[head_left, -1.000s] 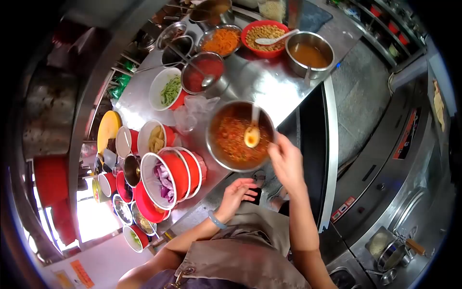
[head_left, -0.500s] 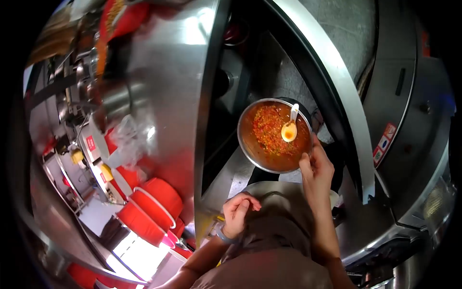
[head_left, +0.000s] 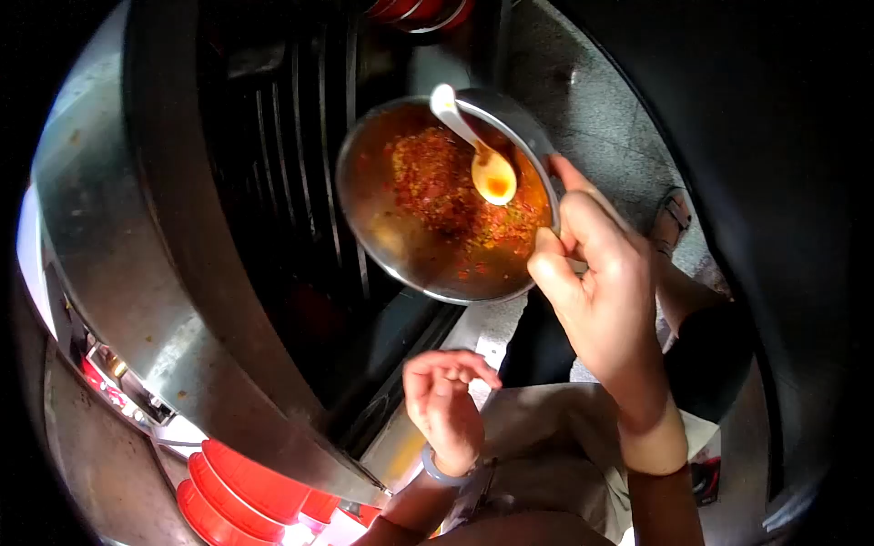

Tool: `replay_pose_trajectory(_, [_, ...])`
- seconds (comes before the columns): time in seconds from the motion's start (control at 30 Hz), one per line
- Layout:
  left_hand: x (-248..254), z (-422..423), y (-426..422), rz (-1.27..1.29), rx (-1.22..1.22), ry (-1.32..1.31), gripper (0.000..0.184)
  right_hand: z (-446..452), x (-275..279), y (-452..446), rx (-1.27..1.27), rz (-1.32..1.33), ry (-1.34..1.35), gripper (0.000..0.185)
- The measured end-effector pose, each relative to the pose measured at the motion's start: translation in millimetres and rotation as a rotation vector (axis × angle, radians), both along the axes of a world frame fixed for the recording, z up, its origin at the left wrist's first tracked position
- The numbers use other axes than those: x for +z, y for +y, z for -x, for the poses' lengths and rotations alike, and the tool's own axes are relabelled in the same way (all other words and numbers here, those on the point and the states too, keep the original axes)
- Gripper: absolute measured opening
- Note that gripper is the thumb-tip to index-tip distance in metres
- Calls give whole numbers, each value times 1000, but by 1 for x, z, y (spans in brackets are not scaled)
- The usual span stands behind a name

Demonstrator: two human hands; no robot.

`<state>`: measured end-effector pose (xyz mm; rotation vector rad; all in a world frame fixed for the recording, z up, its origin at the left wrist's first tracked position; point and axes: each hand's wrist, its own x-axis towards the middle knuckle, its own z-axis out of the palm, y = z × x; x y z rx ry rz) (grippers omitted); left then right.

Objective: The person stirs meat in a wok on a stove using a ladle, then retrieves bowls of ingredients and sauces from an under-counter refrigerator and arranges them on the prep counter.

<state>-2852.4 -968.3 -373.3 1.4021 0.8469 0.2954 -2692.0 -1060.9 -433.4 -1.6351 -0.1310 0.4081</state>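
A round metal bowl (head_left: 414, 273) hangs tilted in front of me, with chopped red, oily food (head_left: 432, 177) inside it. My right hand (head_left: 605, 273) pinches the bowl's right rim between thumb and fingers. In the bowl lies a white soup spoon (head_left: 494, 173); its handle leans over the far rim and reddish oil sits in its scoop. Below the bowl, apart from it, my left hand (head_left: 446, 405) is empty, its fingers loosely bent and apart. A grey band (head_left: 444, 469) circles the left wrist.
At left runs a curved steel counter edge (head_left: 164, 337), above a dark space with a slatted black rack (head_left: 296, 155). Red buckets (head_left: 241, 496) stand at the lower left. More red containers (head_left: 423, 11) show at the top. A sandalled foot (head_left: 672, 218) rests on the grey floor (head_left: 601, 100).
My view has dipped lower and closer to the dark space under the counter. The bowl has come nearer and tilted more, still in my right hand. My left hand stays empty.
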Motion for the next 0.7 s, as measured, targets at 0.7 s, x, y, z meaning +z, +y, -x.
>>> replay_pose_trajectory(0.7, [-18,-48,95,-59,536,-285,29,-18,4,156,418,-278,-536,17])
